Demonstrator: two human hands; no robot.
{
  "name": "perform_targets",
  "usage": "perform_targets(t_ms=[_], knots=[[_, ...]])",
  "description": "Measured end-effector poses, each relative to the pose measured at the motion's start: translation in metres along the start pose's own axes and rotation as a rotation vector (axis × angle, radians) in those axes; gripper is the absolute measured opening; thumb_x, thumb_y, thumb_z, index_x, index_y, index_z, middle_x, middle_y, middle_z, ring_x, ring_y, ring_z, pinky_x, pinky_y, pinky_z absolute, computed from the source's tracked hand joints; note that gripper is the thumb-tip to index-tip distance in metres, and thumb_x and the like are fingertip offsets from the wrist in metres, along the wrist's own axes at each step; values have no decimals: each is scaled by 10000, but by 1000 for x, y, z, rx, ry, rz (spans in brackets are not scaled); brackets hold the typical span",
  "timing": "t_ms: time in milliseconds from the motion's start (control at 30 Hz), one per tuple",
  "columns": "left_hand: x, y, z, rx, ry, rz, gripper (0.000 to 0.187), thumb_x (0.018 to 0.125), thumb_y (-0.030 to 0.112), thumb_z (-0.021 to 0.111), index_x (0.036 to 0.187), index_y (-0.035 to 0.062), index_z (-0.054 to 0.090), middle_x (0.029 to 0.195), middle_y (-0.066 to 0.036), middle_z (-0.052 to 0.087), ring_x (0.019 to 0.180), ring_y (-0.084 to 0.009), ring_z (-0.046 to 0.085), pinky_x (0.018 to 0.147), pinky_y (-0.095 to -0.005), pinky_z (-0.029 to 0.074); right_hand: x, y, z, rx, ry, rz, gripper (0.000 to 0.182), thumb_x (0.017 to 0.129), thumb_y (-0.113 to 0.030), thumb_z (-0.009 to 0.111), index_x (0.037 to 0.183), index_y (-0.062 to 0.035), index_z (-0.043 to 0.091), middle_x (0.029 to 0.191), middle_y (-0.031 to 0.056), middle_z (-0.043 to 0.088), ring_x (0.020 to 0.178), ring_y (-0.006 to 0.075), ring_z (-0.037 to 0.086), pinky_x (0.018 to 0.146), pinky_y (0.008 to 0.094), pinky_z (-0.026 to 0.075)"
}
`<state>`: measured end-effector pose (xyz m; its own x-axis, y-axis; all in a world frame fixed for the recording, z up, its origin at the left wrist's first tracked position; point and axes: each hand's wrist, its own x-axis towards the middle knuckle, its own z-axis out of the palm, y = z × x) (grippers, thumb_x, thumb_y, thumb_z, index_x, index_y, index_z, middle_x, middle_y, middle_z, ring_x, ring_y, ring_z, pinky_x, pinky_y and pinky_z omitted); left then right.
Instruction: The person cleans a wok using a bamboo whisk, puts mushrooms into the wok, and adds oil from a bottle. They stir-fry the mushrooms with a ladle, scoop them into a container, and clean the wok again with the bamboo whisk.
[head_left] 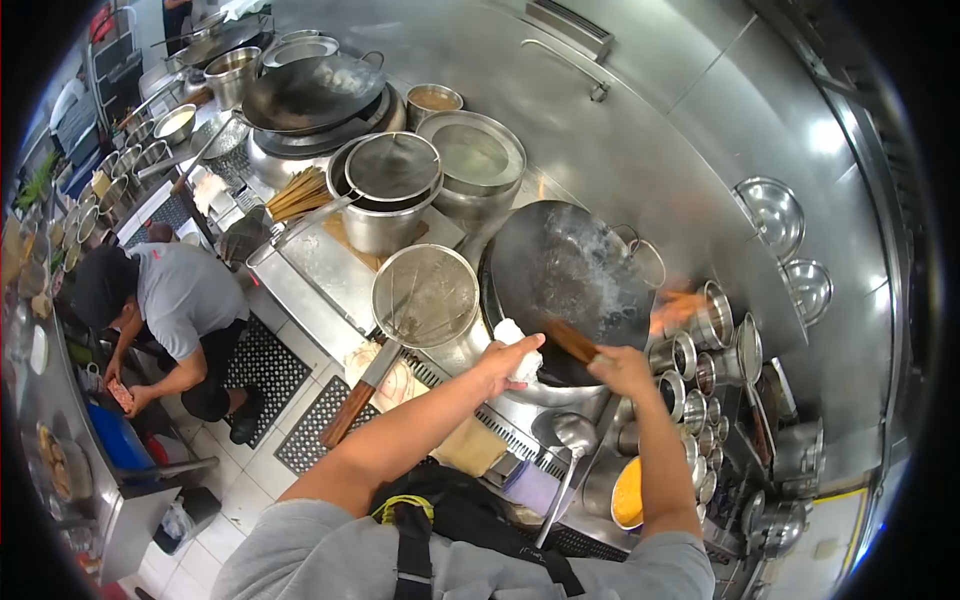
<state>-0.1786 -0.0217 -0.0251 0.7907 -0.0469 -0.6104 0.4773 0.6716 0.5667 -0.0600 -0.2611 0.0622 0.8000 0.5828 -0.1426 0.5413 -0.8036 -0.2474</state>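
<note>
Stainless steel lines this commercial kitchen: a steel cooking range (pixel 330 270) with a steel back wall (pixel 640 130) behind it. Directly ahead of both hands sits a dark wok (pixel 565 275), steam rising from its bowl. Left hand (pixel 505 360) is closed on a white cloth (pixel 518 340) pressed against the near wok rim. Right hand (pixel 622 368) grips a wooden-handled brush (pixel 572 340); its far end is motion-blurred beyond the hand, so the head is hard to make out. Left of the left hand, a wire skimmer (pixel 425 295) rests on the range. Below the right hand lies a ladle (pixel 572 435). Right of the right hand stand seasoning containers (pixel 690 375), contents unclear. Far left, another person (pixel 175 310) crouches on tiled floor (pixel 260 470).
</note>
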Motion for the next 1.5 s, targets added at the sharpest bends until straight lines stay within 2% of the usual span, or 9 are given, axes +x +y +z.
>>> perform_targets(t_ms=[67,167,367,567,700,767,1067,1267,1500], knots=[[-2,5,15,9,113,19,393,764,369,785,945,43,662,865,-83,681,726,-216,647,610,-388,523,39,30,-28,-159,-39,108,381,752,-376,705,989,-82,754,935,190,716,840,343,702,773,393,561],[27,-7,13,58,224,106,301,744,226,742,888,-26,661,825,-120,673,665,-231,645,519,-400,510,108,18,-13,554,102,565,277,752,-297,736,973,-132,760,867,89,706,740,225,669,623,363,555],[15,19,-14,243,266,417,222,730,190,686,770,-20,628,708,-123,648,518,-230,610,402,-399,475,61,-124,14,460,45,331,541,773,-374,735,1231,-94,669,1056,145,710,987,274,673,842,423,543],[-3,60,-55,332,85,481,163,738,155,665,829,28,621,673,-82,617,503,-190,584,374,-358,462,-118,-81,16,478,451,66,542,837,-381,730,1287,-99,628,1182,218,663,1115,347,638,975,374,477],[-44,78,-49,466,143,471,209,731,156,669,837,-14,611,674,-91,621,480,-188,585,360,-344,458,-193,-13,91,691,744,365,523,889,-271,702,1322,-10,569,974,115,708,722,178,676,639,279,528],[-53,81,-43,485,116,538,207,731,159,670,839,-9,614,685,-87,624,477,-187,584,357,-332,458,-225,-45,85,1431,859,643,562,896,-291,693,1366,-34,522,939,99,697,613,153,648,507,264,503],[-68,104,-25,778,150,715,212,704,164,653,845,6,635,722,-62,632,555,-173,598,426,-326,459,-270,-55,109,1658,1070,712,600,904,-298,682,1389,-17,468,929,69,676,538,131,607,404,239,453],[-60,115,-4,1277,416,941,518,675,319,686,982,-92,620,940,-285,685,917,-408,677,849,-447,508,-225,-26,68,1522,1003,622,623,893,-322,685,1400,-31,471,957,66,685,558,130,603,422,243,442],[-130,75,48,1394,414,1199,692,710,280,701,1238,-107,477,898,-292,675,846,-447,672,788,-476,535,-117,9,34,1461,921,594,619,885,-334,693,1391,-52,475,948,73,677,569,143,608,447,253,462]])
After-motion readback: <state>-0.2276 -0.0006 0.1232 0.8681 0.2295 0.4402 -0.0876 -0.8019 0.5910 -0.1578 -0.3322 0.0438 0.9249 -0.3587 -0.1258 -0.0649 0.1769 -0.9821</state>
